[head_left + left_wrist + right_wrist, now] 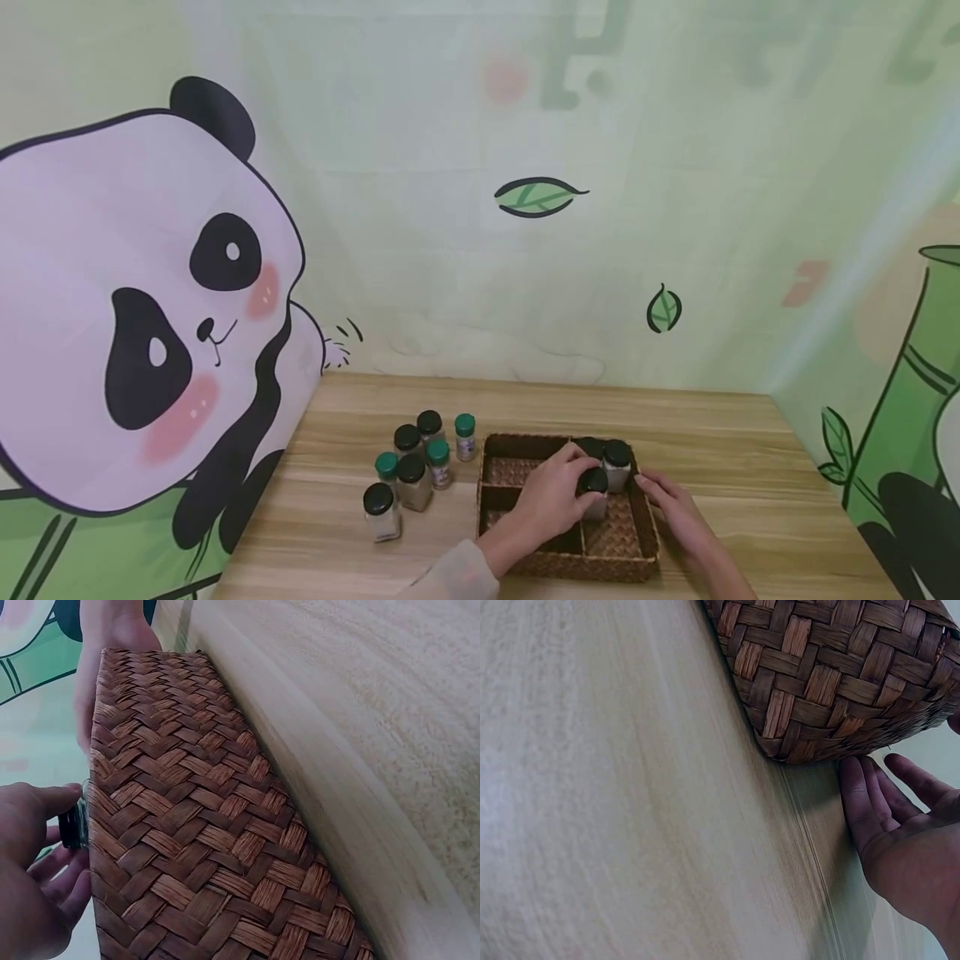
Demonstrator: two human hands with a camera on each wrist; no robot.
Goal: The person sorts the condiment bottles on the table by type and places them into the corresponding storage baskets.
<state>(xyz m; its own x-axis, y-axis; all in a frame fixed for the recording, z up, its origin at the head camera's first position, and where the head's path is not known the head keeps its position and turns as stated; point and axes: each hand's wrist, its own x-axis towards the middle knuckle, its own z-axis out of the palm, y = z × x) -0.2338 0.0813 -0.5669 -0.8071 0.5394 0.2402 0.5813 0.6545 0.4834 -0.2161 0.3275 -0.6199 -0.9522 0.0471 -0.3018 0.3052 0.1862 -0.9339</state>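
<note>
My left hand [546, 498] reaches over the brown woven basket [577, 568] and pinches a black-lidded spice jar [595, 482] between thumb and fingers. That jar is inside the right-hand compartment, its lower part partly covered by the hand. In the left wrist view the jar's dark lid [71, 827] shows between thumb and fingers, while the basket wall [187, 810] hides the rest. Behind it two more black-lidded jars [617, 460] stand in the same compartment. With extended fingers, my right hand [681, 515] touches the basket's right side; the right wrist view shows its fingers [859, 799] by the wall.
Left of the basket, several jars stand on the wooden table [322, 483]: black-lidded ones [414, 483] and smaller green-lidded shakers [465, 437]. Woven dividers split the basket, with left compartments [517, 471] beside the jars' one. A panda-printed backdrop [420, 250] rises behind the table.
</note>
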